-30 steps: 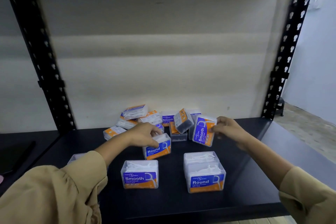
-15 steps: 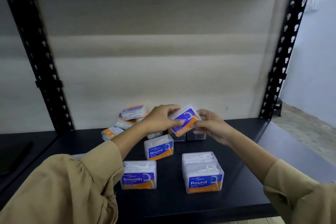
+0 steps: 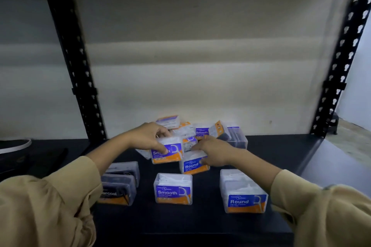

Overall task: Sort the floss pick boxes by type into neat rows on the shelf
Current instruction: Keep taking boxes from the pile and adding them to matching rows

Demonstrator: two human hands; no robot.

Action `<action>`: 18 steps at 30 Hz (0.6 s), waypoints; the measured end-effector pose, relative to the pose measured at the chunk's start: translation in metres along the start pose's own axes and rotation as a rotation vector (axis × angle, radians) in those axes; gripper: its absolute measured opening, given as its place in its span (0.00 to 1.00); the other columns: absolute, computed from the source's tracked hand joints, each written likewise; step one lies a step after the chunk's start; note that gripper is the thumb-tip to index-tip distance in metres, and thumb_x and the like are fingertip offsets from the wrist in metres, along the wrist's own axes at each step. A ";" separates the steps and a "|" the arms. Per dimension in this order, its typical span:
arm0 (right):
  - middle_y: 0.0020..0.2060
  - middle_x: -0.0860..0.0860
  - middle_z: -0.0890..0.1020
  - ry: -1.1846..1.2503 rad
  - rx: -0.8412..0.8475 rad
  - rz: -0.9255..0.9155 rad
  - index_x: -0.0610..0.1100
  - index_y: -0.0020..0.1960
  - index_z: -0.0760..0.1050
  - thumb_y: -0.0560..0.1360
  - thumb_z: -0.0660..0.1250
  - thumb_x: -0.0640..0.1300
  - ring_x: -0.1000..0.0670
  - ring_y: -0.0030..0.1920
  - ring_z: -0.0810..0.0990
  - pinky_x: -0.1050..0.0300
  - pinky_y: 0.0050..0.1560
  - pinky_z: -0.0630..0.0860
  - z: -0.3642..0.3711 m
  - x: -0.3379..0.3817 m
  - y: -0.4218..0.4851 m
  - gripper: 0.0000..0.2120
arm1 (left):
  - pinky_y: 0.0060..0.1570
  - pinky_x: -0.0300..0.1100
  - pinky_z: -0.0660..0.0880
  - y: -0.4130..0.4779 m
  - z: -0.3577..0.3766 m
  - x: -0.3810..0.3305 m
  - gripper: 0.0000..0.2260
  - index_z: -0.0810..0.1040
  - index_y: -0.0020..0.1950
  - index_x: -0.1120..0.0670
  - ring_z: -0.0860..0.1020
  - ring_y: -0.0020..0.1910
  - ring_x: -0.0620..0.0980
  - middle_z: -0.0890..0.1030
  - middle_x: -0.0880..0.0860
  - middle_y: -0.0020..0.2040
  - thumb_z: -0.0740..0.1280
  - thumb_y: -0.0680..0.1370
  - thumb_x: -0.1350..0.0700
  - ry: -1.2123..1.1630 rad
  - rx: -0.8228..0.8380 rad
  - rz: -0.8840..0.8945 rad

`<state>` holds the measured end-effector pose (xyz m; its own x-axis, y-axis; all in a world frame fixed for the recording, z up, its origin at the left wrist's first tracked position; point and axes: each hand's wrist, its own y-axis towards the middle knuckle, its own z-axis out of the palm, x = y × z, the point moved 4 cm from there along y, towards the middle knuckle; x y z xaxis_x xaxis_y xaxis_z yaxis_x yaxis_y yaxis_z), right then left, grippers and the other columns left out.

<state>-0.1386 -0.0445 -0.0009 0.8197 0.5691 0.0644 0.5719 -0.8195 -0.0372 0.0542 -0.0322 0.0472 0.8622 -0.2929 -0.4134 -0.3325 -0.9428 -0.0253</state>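
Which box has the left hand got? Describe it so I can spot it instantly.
On the black shelf, in front of the jumbled pile against the back wall, the left hand grips a clear box with a blue-and-orange label. It reads Smooth, unlike the Round box beside it under the right hand, and sits behind the front-row Smooth box, which no hand touches.

Charcoal boxes (image 3: 118, 184) front left on shelf (image 3: 200, 222), Smooth box (image 3: 173, 189) centre, Round boxes (image 3: 244, 192) right, jumbled pile (image 3: 201, 131) behind them
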 end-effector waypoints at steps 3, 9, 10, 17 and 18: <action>0.63 0.46 0.74 -0.046 -0.004 0.029 0.49 0.67 0.69 0.73 0.66 0.46 0.45 0.65 0.68 0.47 0.62 0.71 -0.005 0.001 -0.006 0.22 | 0.57 0.45 0.76 0.001 0.009 0.008 0.23 0.79 0.58 0.52 0.79 0.53 0.49 0.82 0.51 0.54 0.76 0.63 0.52 -0.042 0.015 -0.005; 0.65 0.49 0.74 -0.036 0.074 0.099 0.48 0.67 0.70 0.73 0.68 0.46 0.47 0.66 0.70 0.52 0.63 0.69 -0.010 -0.030 -0.035 0.23 | 0.52 0.40 0.77 0.010 0.027 0.003 0.16 0.79 0.55 0.50 0.80 0.52 0.49 0.81 0.49 0.51 0.74 0.69 0.58 -0.034 0.135 0.030; 0.65 0.49 0.75 -0.014 0.095 0.111 0.48 0.67 0.71 0.74 0.67 0.46 0.47 0.65 0.71 0.53 0.62 0.69 -0.010 -0.037 -0.040 0.22 | 0.53 0.41 0.77 0.010 0.032 0.001 0.16 0.79 0.57 0.51 0.80 0.52 0.48 0.81 0.49 0.52 0.73 0.70 0.59 -0.023 0.163 0.028; 0.57 0.51 0.81 0.166 0.183 0.152 0.48 0.62 0.76 0.75 0.65 0.41 0.54 0.53 0.77 0.59 0.57 0.71 -0.019 -0.069 -0.072 0.16 | 0.54 0.40 0.77 0.017 0.053 -0.001 0.15 0.78 0.60 0.53 0.80 0.51 0.45 0.82 0.49 0.53 0.69 0.73 0.59 -0.039 0.325 0.025; 0.57 0.52 0.81 0.195 0.179 0.163 0.48 0.61 0.77 0.75 0.64 0.42 0.54 0.54 0.77 0.58 0.60 0.72 -0.019 -0.071 -0.073 0.15 | 0.54 0.39 0.76 0.016 0.053 -0.002 0.14 0.79 0.60 0.54 0.80 0.50 0.44 0.82 0.49 0.52 0.68 0.74 0.58 -0.069 0.340 0.017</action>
<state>-0.2395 -0.0264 0.0166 0.8897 0.3929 0.2326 0.4437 -0.8643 -0.2369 0.0267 -0.0385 -0.0003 0.8316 -0.2853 -0.4766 -0.4645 -0.8276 -0.3150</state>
